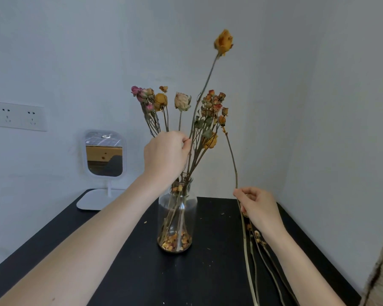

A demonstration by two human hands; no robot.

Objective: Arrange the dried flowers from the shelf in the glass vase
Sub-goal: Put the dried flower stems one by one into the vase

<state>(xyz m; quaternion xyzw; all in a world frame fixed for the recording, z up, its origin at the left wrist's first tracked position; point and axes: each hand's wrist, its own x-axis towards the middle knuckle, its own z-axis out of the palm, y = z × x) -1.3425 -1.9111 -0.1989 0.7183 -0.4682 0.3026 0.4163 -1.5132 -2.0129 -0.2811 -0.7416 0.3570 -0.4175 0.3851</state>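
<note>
Here: black table [124, 261], pale corner walls [75, 51]; L hand [164, 155] pinches tall stem [205, 85], R hand [258, 206] pinches loose stem [232, 157].

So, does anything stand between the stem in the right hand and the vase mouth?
Yes: the stems already in the glass vase crowd its neck, and the left hand pinches a tall stem just above it.

The hands [165, 154] [258, 206] and forearms are bare.
</note>
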